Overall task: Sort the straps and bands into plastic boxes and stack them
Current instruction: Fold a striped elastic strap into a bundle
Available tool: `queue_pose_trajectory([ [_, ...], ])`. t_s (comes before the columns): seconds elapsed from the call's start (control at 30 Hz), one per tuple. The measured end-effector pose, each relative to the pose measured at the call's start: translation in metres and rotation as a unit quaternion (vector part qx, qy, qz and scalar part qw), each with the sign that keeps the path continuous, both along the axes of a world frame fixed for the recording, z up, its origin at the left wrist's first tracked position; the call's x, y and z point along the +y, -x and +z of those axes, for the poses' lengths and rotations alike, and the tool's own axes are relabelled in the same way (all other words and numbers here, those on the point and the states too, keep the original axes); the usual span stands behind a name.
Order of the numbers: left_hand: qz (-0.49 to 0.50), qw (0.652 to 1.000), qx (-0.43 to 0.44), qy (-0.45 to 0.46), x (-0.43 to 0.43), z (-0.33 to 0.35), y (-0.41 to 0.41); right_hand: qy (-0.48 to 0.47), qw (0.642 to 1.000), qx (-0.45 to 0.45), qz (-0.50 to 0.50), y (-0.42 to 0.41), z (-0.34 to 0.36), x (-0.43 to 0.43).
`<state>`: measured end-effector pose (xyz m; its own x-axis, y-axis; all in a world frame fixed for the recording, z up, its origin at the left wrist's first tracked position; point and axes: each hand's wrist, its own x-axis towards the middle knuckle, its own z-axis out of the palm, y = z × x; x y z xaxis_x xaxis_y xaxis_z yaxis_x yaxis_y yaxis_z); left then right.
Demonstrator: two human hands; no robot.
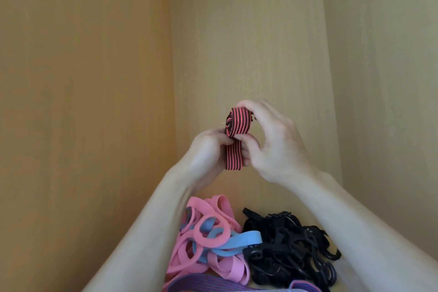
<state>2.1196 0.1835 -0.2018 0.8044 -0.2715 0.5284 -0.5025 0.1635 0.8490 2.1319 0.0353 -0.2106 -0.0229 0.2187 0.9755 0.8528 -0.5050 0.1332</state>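
Holding one strap (239, 119) up in the air, both hands are closed tight on it. The strap has red and black stripes. Its top part is rolled into a little bundle, and a flat end hangs down from the roll.

The right hand (277, 142) pinches the roll. Its fingers curl over the top and its thumb presses from below, so the gap between them is only as wide as the roll. The left hand (206, 152) grips the hanging end, with its thumb pressed on the front of the stripes and its fingers curled behind. The two hands touch each other around the strap.

Under the arms sit two piles, side by side and touching. On the left are pink bands (230, 269) mixed up with blue bands (246, 239). I can see many pink ones, too tangled to count, and at least two blue ones. On the right is a heap of black straps (284, 251) with hooks, also too tangled to count. One purple strap (201, 284) with thin stripes lies at the very bottom edge, in front of the pink pile.

A wooden wall (248, 31) stands behind it all.
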Motion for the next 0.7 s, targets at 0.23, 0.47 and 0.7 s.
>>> queue_pose_trajectory([
  [0.23, -0.086, 0.995, 0.050, 0.023, 0.0081, 0.0017, 0.0058, -0.011, 0.999, 0.029, 0.019, -0.0028, 0.0011, -0.0044],
  [0.47, -0.081, 0.991, 0.048, 0.098, 0.0105, 0.0009, 0.0057, 0.011, 0.995, 0.081, 0.049, -0.0023, 0.0000, -0.0021],
  [0.7, -0.040, 0.991, 0.054, 0.119, 0.0080, 0.0026, 0.0062, 0.084, 0.991, 0.106, 0.003, -0.0009, -0.0072, 0.0037],
])
